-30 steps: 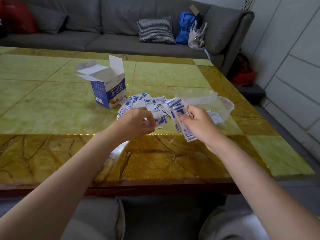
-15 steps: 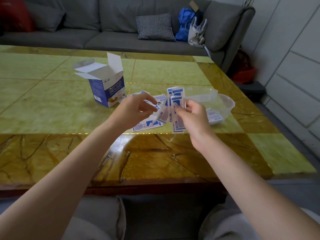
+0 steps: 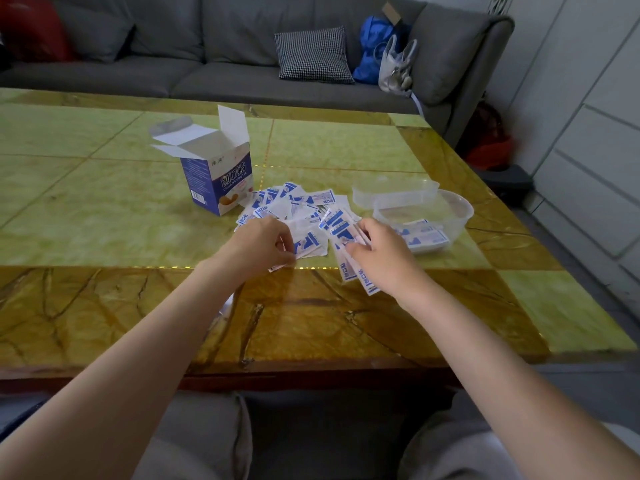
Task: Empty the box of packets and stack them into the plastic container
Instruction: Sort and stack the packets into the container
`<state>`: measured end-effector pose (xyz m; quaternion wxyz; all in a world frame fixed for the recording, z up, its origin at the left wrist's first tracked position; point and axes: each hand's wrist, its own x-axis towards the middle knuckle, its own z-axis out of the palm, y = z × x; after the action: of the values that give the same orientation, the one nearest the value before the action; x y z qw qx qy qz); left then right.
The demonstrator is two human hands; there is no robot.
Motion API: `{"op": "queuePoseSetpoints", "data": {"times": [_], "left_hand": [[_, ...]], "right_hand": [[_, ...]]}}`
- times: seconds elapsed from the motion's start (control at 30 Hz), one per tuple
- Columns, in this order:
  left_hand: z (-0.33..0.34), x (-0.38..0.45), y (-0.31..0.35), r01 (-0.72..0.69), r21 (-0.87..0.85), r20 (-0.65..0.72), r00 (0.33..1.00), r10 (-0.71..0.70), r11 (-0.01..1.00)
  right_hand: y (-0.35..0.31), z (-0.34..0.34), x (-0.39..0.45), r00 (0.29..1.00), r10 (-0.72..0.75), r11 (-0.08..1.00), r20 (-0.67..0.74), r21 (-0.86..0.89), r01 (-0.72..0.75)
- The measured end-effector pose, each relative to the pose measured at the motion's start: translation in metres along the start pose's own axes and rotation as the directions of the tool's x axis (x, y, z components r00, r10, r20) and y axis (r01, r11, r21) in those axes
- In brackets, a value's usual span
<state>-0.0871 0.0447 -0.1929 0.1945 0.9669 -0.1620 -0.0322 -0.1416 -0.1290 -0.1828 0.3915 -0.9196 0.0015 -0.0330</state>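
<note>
A blue and white box (image 3: 217,174) stands upright on the table with its top flaps open. Several blue and white packets (image 3: 294,206) lie scattered just right of it. My left hand (image 3: 263,247) is down at the near edge of that pile, fingers curled, pinching a packet. My right hand (image 3: 381,258) grips a fanned bunch of packets (image 3: 349,268) low over the table. The clear plastic container (image 3: 453,206) sits to the right with a few packets (image 3: 424,237) lying flat inside.
The container's clear lid (image 3: 394,190) lies just behind it. The green and brown marble table (image 3: 104,209) reaches to a grey sofa (image 3: 207,74) with a checked cushion (image 3: 313,53) and bags (image 3: 388,60). The table's right edge is close to the container.
Both hands, raised with packets half a second ago, have come back down to the pile on the table. The right hand still holds its bunch.
</note>
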Motion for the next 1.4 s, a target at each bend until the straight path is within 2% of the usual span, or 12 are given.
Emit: {"op": "queuePoseSetpoints", "data": {"times": [0.17, 0.3, 0.43, 0.57, 0.73, 0.87, 0.93, 1.0, 1.03, 1.13, 1.27, 1.4], "left_hand": [[0.0, -0.002, 0.0, 0.086, 0.117, -0.034, 0.996, -0.083, 0.989], [-0.003, -0.003, 0.008, 0.151, 0.143, 0.042, 0.987, -0.158, 0.978], [-0.007, -0.005, 0.014, 0.101, -0.061, -0.092, 0.99, -0.106, 0.993], [-0.01, -0.007, 0.022, 0.012, -0.416, -0.071, 0.996, -0.046, 0.909], [0.001, -0.01, 0.033, -0.107, -0.355, -0.062, 0.994, 0.09, 0.929], [-0.005, -0.01, 0.029, -0.183, -0.318, 0.143, 0.961, 0.238, 0.93], [-0.005, -0.014, 0.029, -0.158, -0.389, 0.193, 0.949, 0.248, 0.907], [-0.006, -0.015, 0.028, -0.096, -0.502, 0.145, 0.97, 0.193, 0.86], [-0.007, -0.014, 0.027, -0.069, -0.54, 0.113, 0.982, 0.153, 0.839], [-0.005, -0.013, 0.021, -0.04, -0.422, 0.057, 0.996, 0.07, 0.906], [0.005, -0.012, 0.022, -0.077, -0.257, 0.112, 0.988, 0.108, 0.963], [0.01, -0.011, 0.027, -0.101, -0.162, 0.089, 0.989, 0.117, 0.982]], "right_hand": [[0.004, 0.005, 0.0, 0.976, 0.189, 0.932, 0.111, 0.291, -0.214], [0.004, 0.007, -0.001, 0.973, 0.185, 0.937, 0.14, 0.274, -0.218], [0.002, 0.008, -0.002, 0.965, 0.192, 0.882, 0.18, 0.4, -0.25], [-0.001, 0.004, -0.001, 0.941, 0.112, 0.668, 0.319, 0.677, -0.309], [0.001, 0.007, 0.0, 0.925, 0.146, 0.598, 0.35, 0.714, -0.365], [0.002, -0.001, -0.001, 0.951, 0.191, 0.596, 0.244, 0.741, -0.31], [0.001, -0.006, -0.001, 0.985, 0.16, 0.747, 0.069, 0.643, -0.167], [0.001, -0.011, -0.003, 0.989, -0.036, 0.954, -0.145, 0.289, 0.076], [0.002, -0.012, -0.004, 0.968, -0.18, 0.982, -0.175, 0.031, 0.189], [0.009, -0.008, -0.007, 0.903, -0.428, 0.788, 0.024, -0.48, 0.386], [0.016, 0.002, -0.01, 0.904, -0.357, 0.768, 0.234, -0.478, 0.427], [0.021, -0.006, -0.01, 0.91, -0.315, 0.728, 0.271, -0.546, 0.414]]}}
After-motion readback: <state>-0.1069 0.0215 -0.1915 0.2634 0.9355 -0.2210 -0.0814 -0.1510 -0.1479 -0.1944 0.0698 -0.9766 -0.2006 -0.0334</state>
